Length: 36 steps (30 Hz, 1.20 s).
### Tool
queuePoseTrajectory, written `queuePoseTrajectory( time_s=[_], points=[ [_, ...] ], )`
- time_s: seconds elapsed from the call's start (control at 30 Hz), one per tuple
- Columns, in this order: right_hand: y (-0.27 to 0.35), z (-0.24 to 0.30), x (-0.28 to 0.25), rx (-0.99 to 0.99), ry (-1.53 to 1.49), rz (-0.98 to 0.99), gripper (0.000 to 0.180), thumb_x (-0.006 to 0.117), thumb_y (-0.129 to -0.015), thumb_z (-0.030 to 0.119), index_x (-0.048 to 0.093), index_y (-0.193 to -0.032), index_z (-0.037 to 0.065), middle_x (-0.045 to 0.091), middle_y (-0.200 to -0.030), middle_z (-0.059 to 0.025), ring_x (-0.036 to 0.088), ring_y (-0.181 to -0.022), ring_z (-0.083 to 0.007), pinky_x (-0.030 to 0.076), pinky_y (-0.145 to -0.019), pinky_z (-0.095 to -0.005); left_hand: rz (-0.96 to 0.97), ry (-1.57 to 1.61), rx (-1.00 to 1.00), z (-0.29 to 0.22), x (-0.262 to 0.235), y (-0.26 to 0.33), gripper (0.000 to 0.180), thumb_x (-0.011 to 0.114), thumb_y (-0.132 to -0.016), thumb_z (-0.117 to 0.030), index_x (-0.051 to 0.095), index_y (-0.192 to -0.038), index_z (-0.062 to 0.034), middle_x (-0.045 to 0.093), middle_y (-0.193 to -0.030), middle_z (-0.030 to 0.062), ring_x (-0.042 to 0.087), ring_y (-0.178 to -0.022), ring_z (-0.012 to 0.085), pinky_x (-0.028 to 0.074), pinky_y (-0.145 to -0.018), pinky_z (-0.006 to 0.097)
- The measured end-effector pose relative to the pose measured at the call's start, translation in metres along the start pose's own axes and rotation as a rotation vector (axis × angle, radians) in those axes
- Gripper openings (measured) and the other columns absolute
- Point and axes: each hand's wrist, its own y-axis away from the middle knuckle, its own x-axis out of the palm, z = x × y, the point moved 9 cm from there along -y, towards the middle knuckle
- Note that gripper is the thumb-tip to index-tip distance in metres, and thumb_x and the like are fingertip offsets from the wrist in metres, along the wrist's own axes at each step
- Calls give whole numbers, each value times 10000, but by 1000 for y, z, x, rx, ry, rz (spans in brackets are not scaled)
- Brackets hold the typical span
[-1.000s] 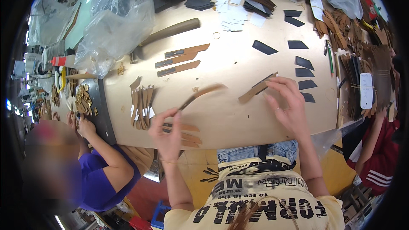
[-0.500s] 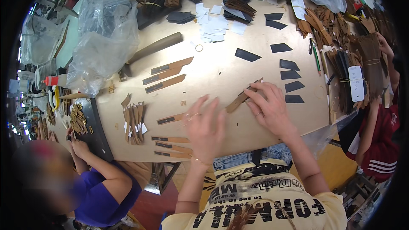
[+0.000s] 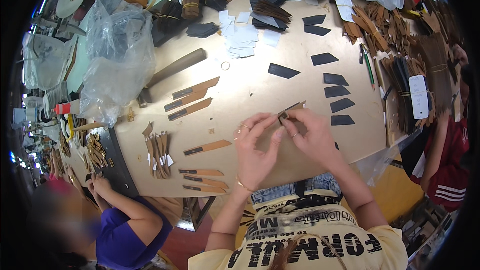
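While our left hand and right hand meet over the table, both sets of fingertips pinch one tan strip with a dark end. Beyond our fingers lie scattered white paper slips. Far right of them, a white oblong tag hangs on bundled brown pieces. Far left sits a clear plastic bag.

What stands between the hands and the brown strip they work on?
Nothing visible. The left hand and the right hand both hold the strip at their fingertips, just above the table.
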Motion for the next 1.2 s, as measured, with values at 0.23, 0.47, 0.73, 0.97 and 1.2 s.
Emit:
queuePoseTrajectory(
  time_s=[0.23, 0.47, 0.73, 0.97, 1.2],
  points=[
    [-15, -6, -2, 180, -138, 113, 164, 650, -867, 67, 679, -950, -71, 724, -863, -209, 740, -813, -311, 583, -742, -354, -46, -353, -15, 7, 13, 4, 127, 773, -812, -172, 771, -925, -114, 611, -1078, 52, 546, -1007, 232, 336, -946, 391],
    [-15, -12, -4, 211, -166, 103, 180, 666, -852, 87, 671, -921, -79, 726, -833, -199, 742, -796, -289, 587, -749, -336, -62, -435, -122, 14, 12, 6, 86, 769, -767, -164, 755, -827, -104, 581, -1029, 45, 512, -1019, 236, 319, -948, 416],
    [-18, -14, -3, 160, -133, 128, 174, 698, -843, 107, 686, -909, -53, 722, -807, -130, 697, -709, -163, 548, -677, -284, -100, -351, -198, 18, 5, 5, 99, 762, -784, -218, 762, -826, -128, 562, -989, 31, 510, -1003, 227, 304, -932, 407],
    [-17, -10, -5, 128, -149, 140, 187, 673, -839, 99, 671, -900, -79, 727, -833, -198, 741, -781, -286, 588, -735, -344, -49, -369, -192, 17, 15, -1, 109, 771, -794, -193, 773, -846, -99, 556, -945, 22, 505, -958, 209, 302, -926, 402],
    [-15, -18, -5, 232, -182, 61, 155, 671, -837, 84, 653, -865, -67, 720, -799, -185, 742, -763, -272, 583, -697, -339, -102, -438, -197, 21, 15, 3, 76, 737, -757, -191, 732, -787, -121, 559, -971, 21, 498, -961, 252, 313, -888, 409]
  ],
)
